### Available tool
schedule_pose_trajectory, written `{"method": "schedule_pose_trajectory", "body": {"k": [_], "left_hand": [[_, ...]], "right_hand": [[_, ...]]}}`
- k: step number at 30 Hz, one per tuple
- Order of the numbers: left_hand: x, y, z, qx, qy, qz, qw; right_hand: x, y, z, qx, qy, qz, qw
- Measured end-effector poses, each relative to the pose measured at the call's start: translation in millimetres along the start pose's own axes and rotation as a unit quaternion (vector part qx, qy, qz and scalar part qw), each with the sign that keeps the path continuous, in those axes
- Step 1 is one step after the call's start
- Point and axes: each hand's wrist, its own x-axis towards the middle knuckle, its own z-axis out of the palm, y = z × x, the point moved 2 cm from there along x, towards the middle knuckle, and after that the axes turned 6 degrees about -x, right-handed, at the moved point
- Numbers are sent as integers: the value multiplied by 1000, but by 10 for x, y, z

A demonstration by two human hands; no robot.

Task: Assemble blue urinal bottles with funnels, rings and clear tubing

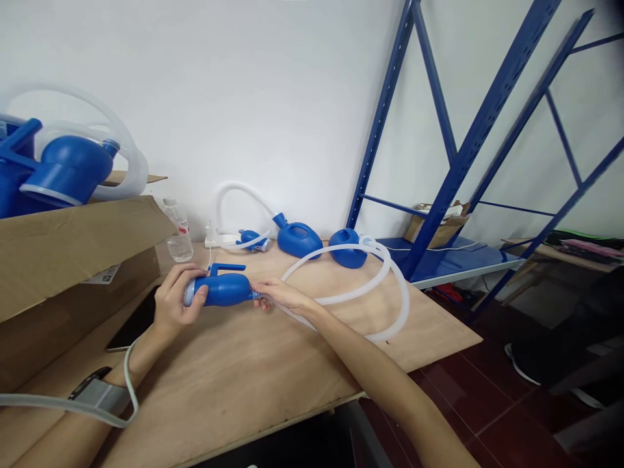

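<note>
A blue handled piece (227, 290) with a whitish rim is held above the table, lying on its side. My left hand (175, 299) wraps round its wide rimmed end, thumb in front. At its narrow right end, my right hand (277, 294) pinches the place where a clear tube (402, 292) meets it. That tube loops over the table to the right, up to a blue bottle (348, 250). Behind stand another blue bottle (298, 240) and a smaller blue piece (254, 240), with a second clear tube (238, 186) arching over them.
An open cardboard box (78, 253) at the left holds more blue pieces (75, 166) and tubing. A water bottle (179, 237), a black tablet (134, 323) and a white cable (58, 401) lie near it. Blue metal shelving (453, 260) stands right; a person's shoe (520, 365) shows beyond.
</note>
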Motion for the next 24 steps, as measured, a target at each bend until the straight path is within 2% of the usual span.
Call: {"method": "schedule_pose_trajectory", "body": {"k": [3,5,6,8,11,13,16,18,20,22,24], "left_hand": [[22,2,0,-11,12,-15,1000],[42,-14,17,-21,23,-56,998],[50,-31,30,-25,28,-86,996],[56,-79,59,-33,40,-165,985],[36,-159,97,-37,64,-294,953],[16,-202,115,-34,72,-356,931],[-18,-250,147,-34,79,-413,907],[-54,-270,193,-53,80,-450,888],[-100,-261,277,-88,84,-481,868],[-144,-211,405,-124,94,-493,856],[-169,-122,578,-148,94,-487,855]], "right_hand": [[-109,-140,-24,-105,15,-34,994],[-319,-282,-21,-257,56,-97,960],[-469,-342,-6,-351,80,-134,923],[-830,-385,34,-515,113,-171,832],[-1422,-247,-1,-693,154,-171,683],[-1780,-84,-153,-748,193,-152,617],[-2172,144,-531,-791,235,-106,555],[-2314,248,-826,-787,258,-77,555],[-2362,323,-1119,-757,281,-53,588],[-2333,375,-1382,-693,317,-46,646],[-2249,408,-1583,-596,359,-47,717]]}}
